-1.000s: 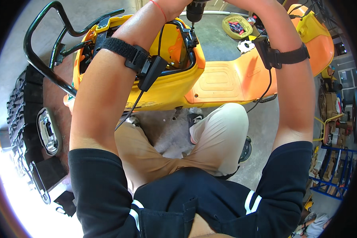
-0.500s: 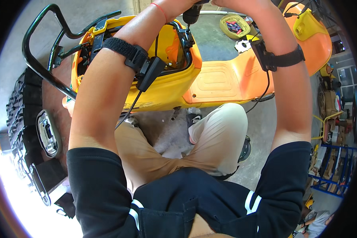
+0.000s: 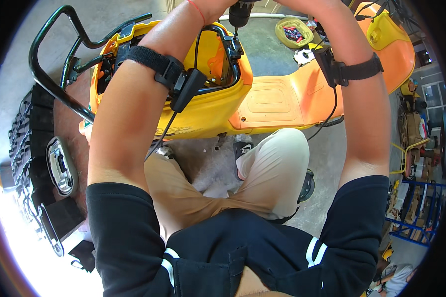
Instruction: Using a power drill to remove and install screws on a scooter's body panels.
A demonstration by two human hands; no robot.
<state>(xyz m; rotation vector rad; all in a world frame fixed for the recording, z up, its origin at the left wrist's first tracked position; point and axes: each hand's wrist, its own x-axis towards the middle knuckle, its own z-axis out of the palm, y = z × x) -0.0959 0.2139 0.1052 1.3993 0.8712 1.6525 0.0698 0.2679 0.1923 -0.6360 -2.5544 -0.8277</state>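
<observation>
A black power drill (image 3: 239,15) points straight down at the top edge. Its bit meets a black bracket (image 3: 234,47) on the rim of a yellow and orange scooter body (image 3: 203,111). My left hand (image 3: 218,6) is just left of the drill, and my right hand (image 3: 295,2) is a little to its right. The top edge cuts off the fingers of both, so their grip on the drill is hidden. Each forearm wears a black strap with a small cabled module. Below my left forearm, the open compartment (image 3: 218,62) of the body is partly covered.
A black tubular rail (image 3: 34,64) juts out at the left. The orange footboard (image 3: 270,103) extends right of the compartment. Beyond it, a yellow tub (image 3: 282,37) with small parts rests on the floor. A grey oval part (image 3: 62,166) lies at left; a blue rack (image 3: 421,213) stands at right.
The drill has shifted slightly upward in the picture, and more of the bit's tip area shows. My right hand has moved slightly right and up. The scooter body stays in place.
</observation>
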